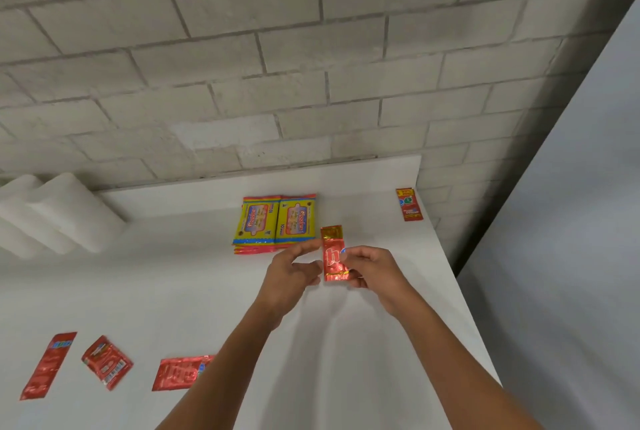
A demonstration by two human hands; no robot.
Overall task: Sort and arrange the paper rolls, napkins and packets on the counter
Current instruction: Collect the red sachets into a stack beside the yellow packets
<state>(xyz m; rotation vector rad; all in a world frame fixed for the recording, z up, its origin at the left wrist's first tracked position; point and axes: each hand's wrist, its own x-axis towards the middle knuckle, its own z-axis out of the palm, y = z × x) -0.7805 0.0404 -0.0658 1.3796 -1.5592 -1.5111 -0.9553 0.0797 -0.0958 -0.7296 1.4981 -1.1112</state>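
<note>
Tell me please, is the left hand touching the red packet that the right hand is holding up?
Cannot tell. In the head view the left hand sits beside the red packet, pinched by the right hand, but its fingertips meet the packet's edge without a plain gap or contact.

Both yellow packets (275, 221) read "Giggles" and "10" (sideways); the red packets' print is illegible.

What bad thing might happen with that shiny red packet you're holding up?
The right hand only pinches the red packet by its edge, and the left hand is open, so it might slip onto the counter. The ketchup sachet lies close to the counter's right edge; a bump may knock it off.
</note>
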